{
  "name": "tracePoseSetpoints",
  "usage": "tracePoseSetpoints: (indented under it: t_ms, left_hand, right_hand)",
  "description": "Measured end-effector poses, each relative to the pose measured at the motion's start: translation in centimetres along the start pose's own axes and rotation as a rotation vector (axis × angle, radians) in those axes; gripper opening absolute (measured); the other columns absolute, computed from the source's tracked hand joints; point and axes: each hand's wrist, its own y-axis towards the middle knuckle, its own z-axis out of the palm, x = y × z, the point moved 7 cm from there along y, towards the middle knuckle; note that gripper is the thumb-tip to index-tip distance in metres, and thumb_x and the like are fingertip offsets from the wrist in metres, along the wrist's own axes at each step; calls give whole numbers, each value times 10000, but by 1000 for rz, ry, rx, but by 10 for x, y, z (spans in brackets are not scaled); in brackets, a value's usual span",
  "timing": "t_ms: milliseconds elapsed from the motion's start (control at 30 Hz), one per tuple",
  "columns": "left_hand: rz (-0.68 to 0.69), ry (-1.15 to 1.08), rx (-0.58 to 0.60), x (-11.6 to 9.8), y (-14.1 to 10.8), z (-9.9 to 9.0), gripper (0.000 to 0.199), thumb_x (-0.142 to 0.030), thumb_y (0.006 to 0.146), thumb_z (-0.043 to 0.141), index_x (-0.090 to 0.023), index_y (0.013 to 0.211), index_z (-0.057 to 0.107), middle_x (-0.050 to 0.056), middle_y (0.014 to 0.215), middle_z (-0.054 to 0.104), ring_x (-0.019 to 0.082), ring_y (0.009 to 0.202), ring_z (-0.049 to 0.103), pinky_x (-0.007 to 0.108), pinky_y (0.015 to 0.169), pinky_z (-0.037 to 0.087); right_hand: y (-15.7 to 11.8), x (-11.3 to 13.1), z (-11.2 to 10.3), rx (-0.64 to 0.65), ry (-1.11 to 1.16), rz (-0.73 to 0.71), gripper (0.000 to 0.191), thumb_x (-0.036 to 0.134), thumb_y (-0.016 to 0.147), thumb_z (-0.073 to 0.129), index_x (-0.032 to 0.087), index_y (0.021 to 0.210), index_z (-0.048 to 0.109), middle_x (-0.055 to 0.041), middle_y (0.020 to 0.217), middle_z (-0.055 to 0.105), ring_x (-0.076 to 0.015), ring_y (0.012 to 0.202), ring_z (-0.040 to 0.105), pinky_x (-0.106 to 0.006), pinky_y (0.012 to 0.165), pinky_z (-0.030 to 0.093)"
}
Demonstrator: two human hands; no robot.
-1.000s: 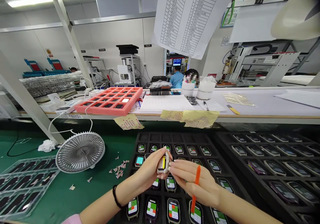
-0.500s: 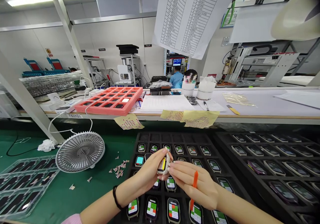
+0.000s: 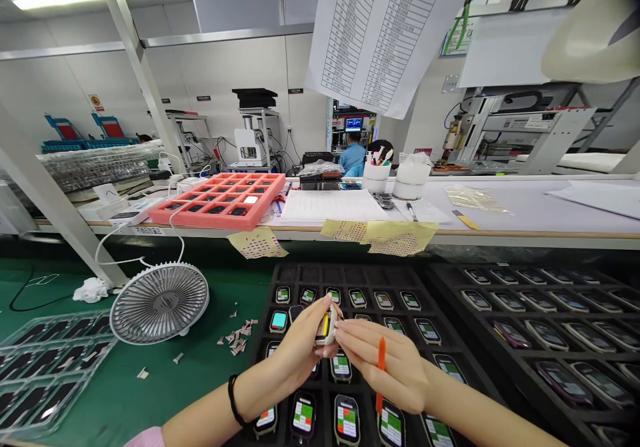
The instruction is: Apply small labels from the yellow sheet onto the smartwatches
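My left hand [image 3: 299, 340] is closed around a small light-coloured smartwatch body [image 3: 331, 330], tilted, with a bright yellow patch on its screen. Fingertips of my right hand [image 3: 393, 366] press together against the watch's right side. An orange plastic stick [image 3: 381, 355] is tucked between the right fingers and juts out across the back of the hand. Beneath both hands lies a black foam tray [image 3: 320, 274] with rows of lit smartwatches, many showing green, white and red blocks. One watch [image 3: 279, 321] shows a cyan screen. My hands cover part of the tray.
A second black tray of watches [image 3: 545, 337] lies at right. To the left are a grey fan [image 3: 160, 304], scattered paper scraps [image 3: 241, 337] and a clear tray of dark pieces [image 3: 47, 367]. The shelf [image 3: 500, 235] behind bears a pink foam tray [image 3: 260, 210]. People sit beyond.
My right hand, with the orange stick, has shifted slightly left and its fingers lie a little further over the watch's edge. The left hand keeps its hold almost unmoved.
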Motion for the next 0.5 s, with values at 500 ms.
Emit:
tracePoseSetpoints:
  t_ms: [500]
  left_hand:
    - [28, 1, -21, 1, 2, 0, 414, -526, 732, 593, -131, 745, 469, -33, 524, 364, 5, 376, 308, 80, 337, 234]
  right_hand:
    - [-2, 2, 1, 2, -22, -42, 103, -21, 686, 528, 10, 624, 452, -224, 999, 570, -293, 1022, 561, -401, 809, 577]
